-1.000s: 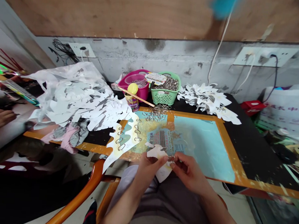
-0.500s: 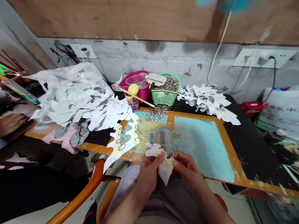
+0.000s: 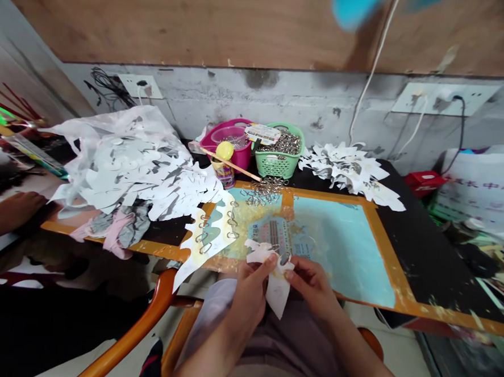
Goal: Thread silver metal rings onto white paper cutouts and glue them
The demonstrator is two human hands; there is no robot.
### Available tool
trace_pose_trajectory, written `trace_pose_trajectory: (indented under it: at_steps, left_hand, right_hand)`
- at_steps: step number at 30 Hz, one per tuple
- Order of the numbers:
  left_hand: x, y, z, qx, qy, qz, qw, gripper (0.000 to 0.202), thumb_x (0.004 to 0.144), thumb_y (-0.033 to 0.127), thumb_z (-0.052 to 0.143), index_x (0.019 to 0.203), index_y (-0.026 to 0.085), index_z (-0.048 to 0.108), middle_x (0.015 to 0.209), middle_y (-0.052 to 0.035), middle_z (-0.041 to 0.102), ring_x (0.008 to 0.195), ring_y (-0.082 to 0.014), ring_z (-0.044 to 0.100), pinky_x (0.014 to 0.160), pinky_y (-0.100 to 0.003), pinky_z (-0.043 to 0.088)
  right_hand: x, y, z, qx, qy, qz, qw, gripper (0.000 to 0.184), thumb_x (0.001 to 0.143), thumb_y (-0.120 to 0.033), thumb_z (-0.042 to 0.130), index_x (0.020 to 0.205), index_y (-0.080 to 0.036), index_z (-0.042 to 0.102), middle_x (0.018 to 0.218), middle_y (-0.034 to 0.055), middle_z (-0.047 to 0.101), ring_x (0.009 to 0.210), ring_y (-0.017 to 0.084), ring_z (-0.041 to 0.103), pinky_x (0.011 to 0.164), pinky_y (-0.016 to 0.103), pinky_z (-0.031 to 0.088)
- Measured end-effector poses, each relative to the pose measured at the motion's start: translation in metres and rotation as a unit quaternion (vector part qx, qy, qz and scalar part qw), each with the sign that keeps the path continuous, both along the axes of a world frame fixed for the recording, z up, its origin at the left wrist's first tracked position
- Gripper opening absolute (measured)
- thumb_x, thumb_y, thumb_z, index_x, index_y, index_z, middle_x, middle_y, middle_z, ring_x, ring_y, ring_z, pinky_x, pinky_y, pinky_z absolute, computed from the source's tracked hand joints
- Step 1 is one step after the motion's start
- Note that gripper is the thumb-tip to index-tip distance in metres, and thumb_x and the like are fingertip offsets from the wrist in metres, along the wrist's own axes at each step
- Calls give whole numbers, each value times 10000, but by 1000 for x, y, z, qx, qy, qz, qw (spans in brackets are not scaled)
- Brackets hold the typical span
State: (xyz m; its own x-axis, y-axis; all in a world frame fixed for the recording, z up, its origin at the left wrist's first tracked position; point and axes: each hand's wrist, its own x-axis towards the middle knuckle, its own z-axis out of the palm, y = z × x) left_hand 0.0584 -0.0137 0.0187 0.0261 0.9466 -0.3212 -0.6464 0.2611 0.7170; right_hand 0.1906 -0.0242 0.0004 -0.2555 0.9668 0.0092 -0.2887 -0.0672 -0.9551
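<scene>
At far left, another person's hand [image 3: 15, 211] rests near a clear plastic bag [image 3: 147, 115] spread open with a heap of white paper shapes [image 3: 126, 158]; a pink and grey cloth [image 3: 121, 232] lies at the table edge in front of it. Next, jagged paper cutouts [image 3: 192, 266] carrying wire loops overhang the front edge, above a curved wooden chair arm [image 3: 159, 308]. Behind them stand a yellow-topped canister [image 3: 222, 175] and a magenta basket [image 3: 235, 158], with a wooden stick [image 3: 230, 164] slanting across the front. At centre, the left hand [image 3: 250, 285] is closed, its thumb pressing on a white paper piece [image 3: 278, 297], which is held above the lap at the table's near edge, metal rings standing at its upper side. Farther back lie loose rings [image 3: 265, 192], just in front of a green basket [image 3: 277, 163] filled with similar metal pieces. The right hand [image 3: 314, 286] pinches the piece's right edge; its fingertips are partly hidden. Rightward extend a blue sheet [image 3: 342, 245] bordered with brown tape, a stack of white cutouts [image 3: 349, 170], a red box [image 3: 425, 182] and a printed white bag [image 3: 482, 194].
</scene>
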Motion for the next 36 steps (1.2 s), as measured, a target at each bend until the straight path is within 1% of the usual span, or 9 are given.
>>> trace_pose_trajectory:
  at_steps: [4, 10, 14, 17, 19, 25, 30, 34, 36]
  left_hand:
    - [-3, 1, -3, 25, 33, 18, 999, 355, 632, 327, 874, 810, 123, 645, 687, -3, 683, 569, -102, 619, 551, -192, 510]
    - [0, -1, -10, 19, 45, 33, 998, 343, 632, 311, 878, 817, 122, 660, 720, -10, 698, 607, -105, 637, 578, -190, 522]
    - [0, -2, -14, 44, 43, 20, 998, 302, 664, 321, 860, 804, 129, 675, 706, -12, 706, 598, -108, 639, 588, -194, 530]
    - [-1, -2, -16, 57, 74, -1, 996, 294, 694, 331, 843, 844, 139, 679, 743, -29, 728, 618, -137, 665, 593, -220, 546]
    - [-1, -3, -17, 62, 101, -16, 993, 297, 689, 342, 845, 839, 143, 684, 753, -37, 734, 634, -149, 674, 598, -226, 548]
    - [-6, -3, -22, 62, 150, -64, 985, 323, 613, 358, 878, 756, 126, 704, 680, -41, 709, 575, -138, 628, 556, -219, 508]
    - [-20, 2, -32, 106, 106, -137, 979, 552, 338, 240, 964, 822, 128, 724, 724, -36, 699, 637, -157, 621, 594, -231, 515]
    - [-18, 6, -35, 71, 31, -69, 995, 470, 583, 535, 849, 807, 140, 728, 832, -89, 729, 748, -199, 662, 673, -285, 543]
    - [-14, 6, -33, 43, 38, -35, 998, 373, 634, 491, 842, 739, 155, 716, 746, -58, 724, 674, -170, 652, 634, -265, 529]
  right_hand:
    - [2, 2, -2, 13, 39, 3, 999, 480, 763, -641, 678, 826, -166, 678, 695, 18, 556, 618, 143, 482, 567, 261, 417]
    - [-2, 1, 1, 0, -47, -38, 998, 290, 806, -432, 741, 741, -179, 615, 689, -6, 556, 631, 123, 479, 602, 239, 409]
    - [2, 1, -2, -11, 5, -5, 1000, 352, 779, -523, 732, 819, -180, 667, 717, 11, 577, 641, 141, 510, 618, 264, 444]
    - [4, 1, -4, -47, 44, -32, 997, 445, 765, -606, 699, 888, -179, 681, 761, 30, 596, 652, 160, 545, 615, 282, 471]
    - [3, 1, -5, -59, 29, -59, 996, 405, 766, -568, 720, 900, -188, 678, 779, 28, 608, 657, 155, 553, 603, 269, 470]
    - [2, -2, 2, -48, -15, -98, 994, 284, 785, -458, 746, 798, -189, 656, 691, -2, 579, 589, 117, 482, 533, 223, 384]
    - [4, -5, 13, -15, -77, -95, 992, 326, 818, -487, 696, 771, -174, 620, 620, -24, 495, 540, 99, 392, 488, 214, 308]
    - [7, -2, 15, 21, -133, -98, 986, 327, 843, -486, 657, 759, -176, 598, 618, -26, 470, 549, 104, 372, 491, 221, 286]
    - [9, -1, 12, 20, -137, -95, 986, 325, 832, -480, 662, 742, -176, 595, 618, -23, 469, 553, 108, 375, 498, 226, 282]
